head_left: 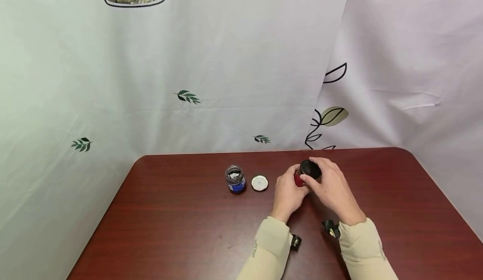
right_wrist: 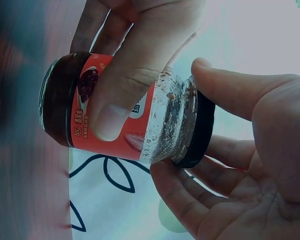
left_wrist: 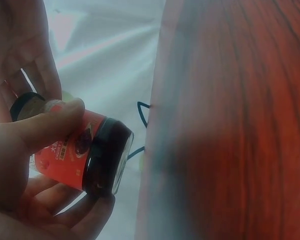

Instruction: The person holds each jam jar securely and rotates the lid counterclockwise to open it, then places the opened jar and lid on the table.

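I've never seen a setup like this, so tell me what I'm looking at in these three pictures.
There's no machine, just a person's bare left hand and right hand. The wide picture is taken from the person's head; the two close ones are taken from the left and right wrists. On the table stands an open, blue-labelled jar, with a loose lid lying white side up beside it. The left hand grips a red-labelled jar, while the right hand holds its black lid.

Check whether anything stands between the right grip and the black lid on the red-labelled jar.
Nothing visible does: the right grip touches the black lid directly, while the left grip holds the red-labelled jar lower down, below the lid.
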Demonstrator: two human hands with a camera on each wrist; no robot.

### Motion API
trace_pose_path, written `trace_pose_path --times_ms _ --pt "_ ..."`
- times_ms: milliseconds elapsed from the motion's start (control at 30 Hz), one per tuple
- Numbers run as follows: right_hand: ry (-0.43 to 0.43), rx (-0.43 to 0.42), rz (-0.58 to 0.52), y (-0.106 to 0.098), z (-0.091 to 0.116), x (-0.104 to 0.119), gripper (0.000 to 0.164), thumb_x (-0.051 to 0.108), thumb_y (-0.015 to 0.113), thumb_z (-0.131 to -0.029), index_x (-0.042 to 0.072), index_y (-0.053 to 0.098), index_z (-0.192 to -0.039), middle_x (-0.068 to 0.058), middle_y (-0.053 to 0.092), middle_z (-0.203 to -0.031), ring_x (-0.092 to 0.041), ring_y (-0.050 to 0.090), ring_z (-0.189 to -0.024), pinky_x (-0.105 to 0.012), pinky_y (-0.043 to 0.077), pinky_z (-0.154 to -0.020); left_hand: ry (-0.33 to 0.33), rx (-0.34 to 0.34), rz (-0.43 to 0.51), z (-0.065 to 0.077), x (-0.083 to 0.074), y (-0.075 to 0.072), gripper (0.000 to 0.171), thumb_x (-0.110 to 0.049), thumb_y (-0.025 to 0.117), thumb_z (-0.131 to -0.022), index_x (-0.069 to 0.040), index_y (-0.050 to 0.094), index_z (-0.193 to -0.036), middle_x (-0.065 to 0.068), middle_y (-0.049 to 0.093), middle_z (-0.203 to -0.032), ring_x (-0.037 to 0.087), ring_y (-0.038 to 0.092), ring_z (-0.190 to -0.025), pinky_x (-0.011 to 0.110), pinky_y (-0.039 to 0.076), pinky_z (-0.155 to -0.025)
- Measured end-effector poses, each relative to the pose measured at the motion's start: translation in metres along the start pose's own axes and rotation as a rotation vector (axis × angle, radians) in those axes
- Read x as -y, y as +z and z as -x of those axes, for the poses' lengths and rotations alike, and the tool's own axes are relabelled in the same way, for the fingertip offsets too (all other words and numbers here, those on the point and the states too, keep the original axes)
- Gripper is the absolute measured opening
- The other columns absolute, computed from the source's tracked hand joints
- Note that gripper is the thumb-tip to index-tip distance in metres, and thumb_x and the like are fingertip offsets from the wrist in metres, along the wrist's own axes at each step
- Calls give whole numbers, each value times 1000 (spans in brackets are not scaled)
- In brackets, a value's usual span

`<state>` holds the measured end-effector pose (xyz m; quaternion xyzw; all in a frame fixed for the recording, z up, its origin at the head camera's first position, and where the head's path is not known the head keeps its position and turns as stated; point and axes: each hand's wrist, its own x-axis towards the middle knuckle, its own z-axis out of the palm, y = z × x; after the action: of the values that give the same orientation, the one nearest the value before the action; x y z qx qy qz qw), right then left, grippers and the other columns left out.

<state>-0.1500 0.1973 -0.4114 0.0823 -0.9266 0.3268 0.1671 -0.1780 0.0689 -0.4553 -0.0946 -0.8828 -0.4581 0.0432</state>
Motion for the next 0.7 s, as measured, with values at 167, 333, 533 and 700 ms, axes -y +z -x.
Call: trace_pose_path --times_ms 167,333,533,700 --pt "-9 4 4 -2 1 0 53 17 77 -89 -8 57 -132 -26 57 -131 -44 51 -122 -59 39 -101 2 1 2 0 -1 0 57 -26 88 -79 -16 65 -130 -1 72 -116 15 67 -104 31 53 -90" --pt "-11 16 9 -4 1 0 52 16 76 -90 -8 57 -133 -27 56 -133 -44 50 -123 -59 38 -102 5 8 8 0 -1 -1 56 -26 87 -79 -16 65 -130 -2 72 -116 14 67 -104 30 53 -91" --pt "-8 25 22 -4 2 0 52 14 75 -90 -8 57 -133 -28 55 -134 -44 49 -124 -59 38 -103 17 9 0 1 -1 -1 56 -26 88 -79 -16 65 -129 -1 72 -116 14 67 -104 30 53 -91" --pt "-18 32 22 -3 1 0 51 13 75 -90 -8 57 -133 -27 55 -135 -43 49 -125 -59 38 -103 19 3 -10 0 0 -1 56 -27 88 -78 -16 66 -129 -1 72 -116 15 67 -105 31 53 -91"
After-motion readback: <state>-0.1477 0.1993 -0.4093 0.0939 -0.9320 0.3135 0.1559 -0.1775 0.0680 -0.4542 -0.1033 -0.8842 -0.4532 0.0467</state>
